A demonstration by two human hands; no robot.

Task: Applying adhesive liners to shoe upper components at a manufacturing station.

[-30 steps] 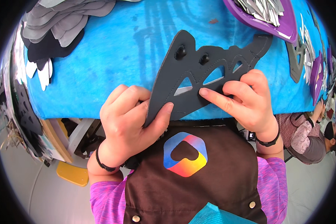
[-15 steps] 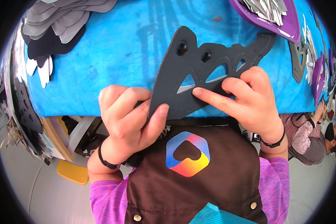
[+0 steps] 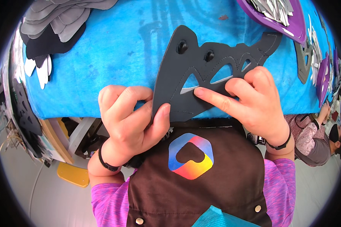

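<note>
A flat dark grey shoe-upper panel (image 3: 185,72) is held up, tilted, over the blue-covered table. It has stitched lines, pointed cutouts with a light edge showing, and two raised black oval spots near its upper edge. My left hand (image 3: 129,117) is closed on the panel's lower left edge, thumb on the near face and fingers curled behind. My right hand (image 3: 254,102) grips the panel's lower right edge. Its index fingertip lies on the surface just below the largest cutout, and its other fingers are bent; the thumb is hidden.
Stacked grey pieces (image 3: 57,19) and a black piece (image 3: 55,43) lie at the far left, beside white pieces (image 3: 43,70). A purple tray (image 3: 291,32) of pale strips stands far right, near another grey panel (image 3: 302,64). Another person (image 3: 312,140) sits at right.
The panel and both hands have barely shifted. My grip stays the same, with the right index finger still below the largest cutout.
</note>
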